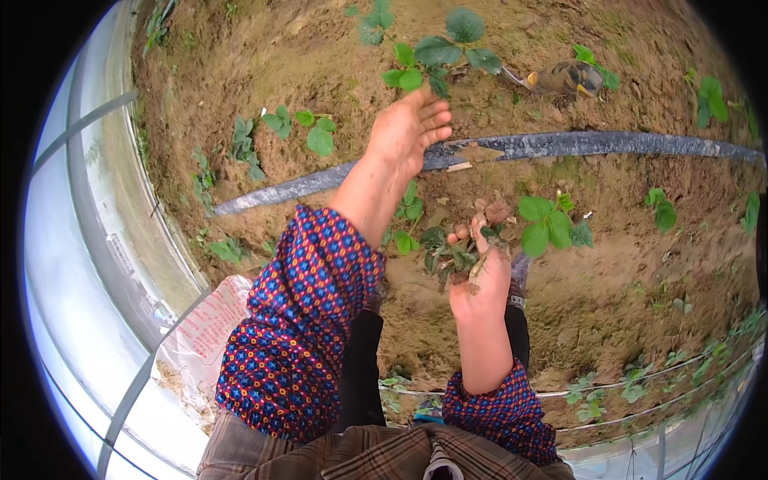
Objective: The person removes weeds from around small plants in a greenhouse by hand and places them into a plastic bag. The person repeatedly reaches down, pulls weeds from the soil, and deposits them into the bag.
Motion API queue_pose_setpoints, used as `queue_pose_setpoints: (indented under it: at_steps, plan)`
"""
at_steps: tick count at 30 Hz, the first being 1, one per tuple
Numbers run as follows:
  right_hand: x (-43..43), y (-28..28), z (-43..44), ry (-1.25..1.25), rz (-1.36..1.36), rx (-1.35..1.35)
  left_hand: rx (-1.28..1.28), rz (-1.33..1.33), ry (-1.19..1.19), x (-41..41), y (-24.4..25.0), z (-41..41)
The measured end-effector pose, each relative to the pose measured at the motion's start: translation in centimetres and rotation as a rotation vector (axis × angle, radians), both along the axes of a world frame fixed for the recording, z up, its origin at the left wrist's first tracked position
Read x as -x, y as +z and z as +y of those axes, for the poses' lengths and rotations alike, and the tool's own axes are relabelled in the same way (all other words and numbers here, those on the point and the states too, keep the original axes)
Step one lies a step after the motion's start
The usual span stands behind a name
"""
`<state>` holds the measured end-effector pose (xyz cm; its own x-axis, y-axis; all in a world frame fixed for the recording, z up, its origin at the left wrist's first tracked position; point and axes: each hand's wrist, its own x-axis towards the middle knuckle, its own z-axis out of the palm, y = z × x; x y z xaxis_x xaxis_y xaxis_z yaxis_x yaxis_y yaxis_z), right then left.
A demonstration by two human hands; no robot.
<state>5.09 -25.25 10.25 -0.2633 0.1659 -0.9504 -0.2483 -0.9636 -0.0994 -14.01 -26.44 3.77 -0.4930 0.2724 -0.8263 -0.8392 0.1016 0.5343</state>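
My left hand [411,129] reaches to the base of a leafy plant [462,48], which looks like a strawberry plant. Leaves cover some of its fingertips, so whether they grip a stem is hidden. Closer to my body, my right hand [483,270] is closed around a bunch of withered leaves [453,255], some green and some brown. Beside that hand, to the right, grows another plant with bright green leaves [543,225]. A hand tool [564,78] with a metal shaft and a dark, yellow-trimmed part lies on the soil right of the far plant.
A flat black irrigation hose [558,144] crosses the soil bed [636,282] beneath my left wrist. Small plants [321,138] stand around it. To the left are a plastic sheet wall [90,240] and a printed plastic bag [207,330]. White lines [636,384] run at lower right.
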Motion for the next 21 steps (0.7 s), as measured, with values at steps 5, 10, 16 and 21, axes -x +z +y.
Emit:
queue_pose_setpoints:
  at_steps: [5, 10, 16, 21]
  plan:
    - [-0.3, -0.6, -0.4, 0.023, 0.028, -0.026, -0.022, -0.038, 0.186, 1.3, -4.0, 2.9]
    - [0.1, -0.7, -0.1, 0.028, 0.015, -0.036, 0.070, 0.025, 0.174, 1.3, -5.4, 2.7]
    - [0.2, -0.4, 0.8, 0.054, 0.010, 0.007, 0.427, 0.189, -0.115, 1.6, -5.0, 1.9]
    - [0.4, -0.8, 1.0, 0.010, -0.015, -0.015, 0.293, 0.068, -0.186, 1.5, -4.0, 0.3]
